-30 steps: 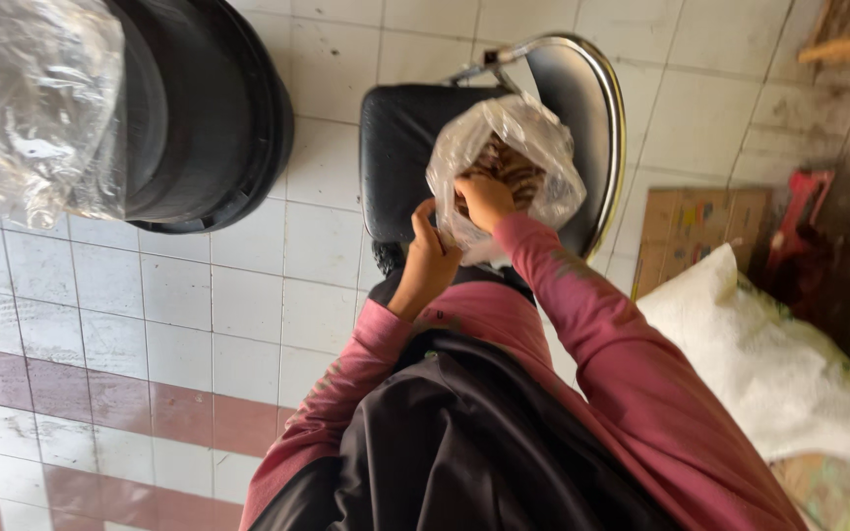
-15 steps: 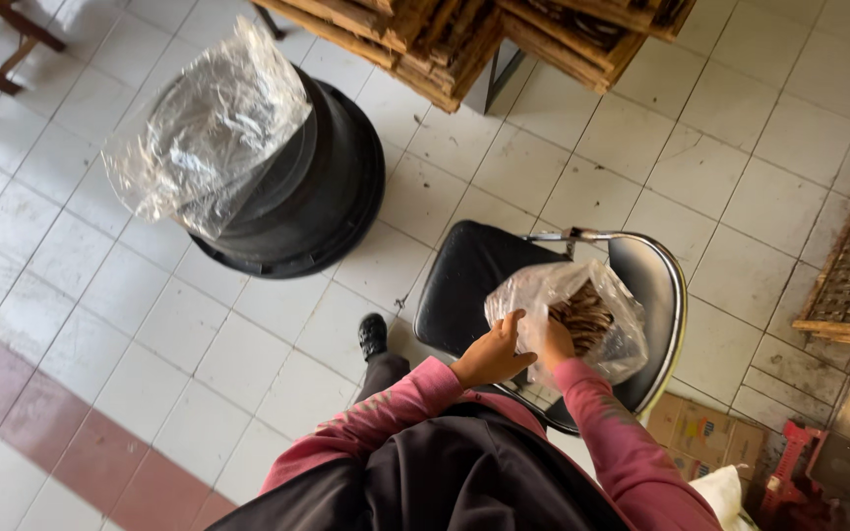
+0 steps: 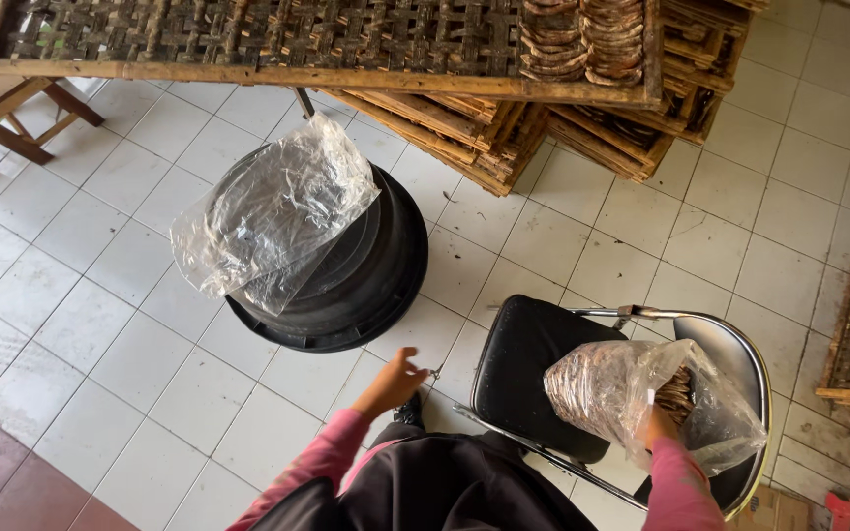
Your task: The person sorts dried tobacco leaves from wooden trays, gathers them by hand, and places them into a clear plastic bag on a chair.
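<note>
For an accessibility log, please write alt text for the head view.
A person's right hand grips a clear plastic bag of brown flat pieces on a black chair; the left hand hangs empty, fingers spread, over white tiles near a plastic-covered black tub.

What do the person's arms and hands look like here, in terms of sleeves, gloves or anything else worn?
Both arms are covered by long pink sleeves reaching to the wrists. The left hand is bare, with no glove, ring or watch showing. The right hand also looks bare, though it is partly hidden by a clear plastic bag. A black garment covers the body between the arms.
</note>
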